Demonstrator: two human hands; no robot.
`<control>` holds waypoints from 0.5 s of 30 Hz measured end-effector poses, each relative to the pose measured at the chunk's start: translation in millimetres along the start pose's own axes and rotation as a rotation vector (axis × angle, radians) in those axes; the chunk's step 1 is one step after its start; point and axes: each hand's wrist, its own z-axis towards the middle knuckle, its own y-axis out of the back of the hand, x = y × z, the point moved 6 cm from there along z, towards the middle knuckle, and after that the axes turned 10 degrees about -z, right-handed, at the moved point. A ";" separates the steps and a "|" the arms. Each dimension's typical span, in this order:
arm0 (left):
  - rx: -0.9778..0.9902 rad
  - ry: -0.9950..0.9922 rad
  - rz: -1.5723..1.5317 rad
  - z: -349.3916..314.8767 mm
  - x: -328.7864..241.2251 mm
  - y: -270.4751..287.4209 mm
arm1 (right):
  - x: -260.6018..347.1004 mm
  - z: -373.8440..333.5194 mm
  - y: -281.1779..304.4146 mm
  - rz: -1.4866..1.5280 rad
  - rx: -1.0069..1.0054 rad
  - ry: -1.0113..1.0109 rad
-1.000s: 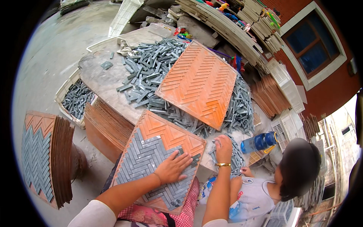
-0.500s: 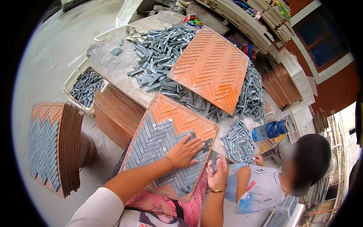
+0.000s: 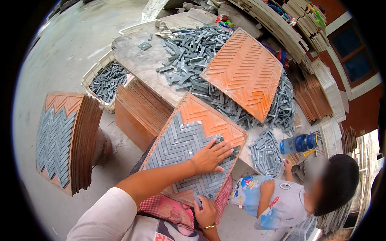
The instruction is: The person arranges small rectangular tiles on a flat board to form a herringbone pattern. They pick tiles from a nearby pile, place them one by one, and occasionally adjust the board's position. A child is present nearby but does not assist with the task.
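Observation:
An orange herringbone tray [image 3: 215, 114] lies tilted across my lap, its slots largely filled with grey stone strips [image 3: 177, 140]. Flat on the strips, near the tray's right side, rests my left hand [image 3: 212, 156] with fingers stretched out. At the tray's near edge, my right hand [image 3: 206, 212] pinches a grey stone strip [image 3: 197, 199] between thumb and fingers. Unfilled orange slots show along the tray's far right part.
A worktable [image 3: 138, 60] bears a heap of loose strips [image 3: 189, 56], a second orange tray [image 3: 245, 72], a small strip pile [image 3: 265, 152] and a blue bottle [image 3: 298, 143]. Stacked trays [image 3: 138, 110] and a filled crate [image 3: 107, 82] stand left. A child [image 3: 277, 197] is close on the right.
My right hand, with the strip, has moved from the tray's right side down to its near edge. My left hand stays on the strips. The whole view has shifted a little.

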 end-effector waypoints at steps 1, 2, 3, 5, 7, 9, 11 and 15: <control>-0.019 0.005 -0.008 -3.8 -0.9 6.4 | 4.7 3.5 1.0 0.008 0.013 0.054; -0.048 0.028 -0.040 -11.0 0.6 14.7 | 9.0 8.1 3.3 0.016 0.027 0.110; -0.070 0.043 -0.073 -20.1 1.1 25.7 | 13.0 13.9 5.8 0.025 0.037 0.156; -0.092 0.108 -0.152 -42.1 3.7 47.6 | 16.2 22.5 4.3 0.019 0.073 0.252; -0.090 0.206 -0.237 -69.9 8.2 72.2 | 17.6 30.8 1.5 0.029 0.121 0.326; -0.168 0.256 -0.325 -101.1 11.7 94.2 | 18.3 39.9 -2.9 0.055 0.180 0.390; -0.270 0.312 -0.305 -132.5 18.8 108.5 | 15.8 46.0 -4.5 0.060 0.174 0.425; -0.395 0.465 -0.308 -179.6 21.3 129.1 | 15.4 53.8 -5.5 0.152 0.202 0.469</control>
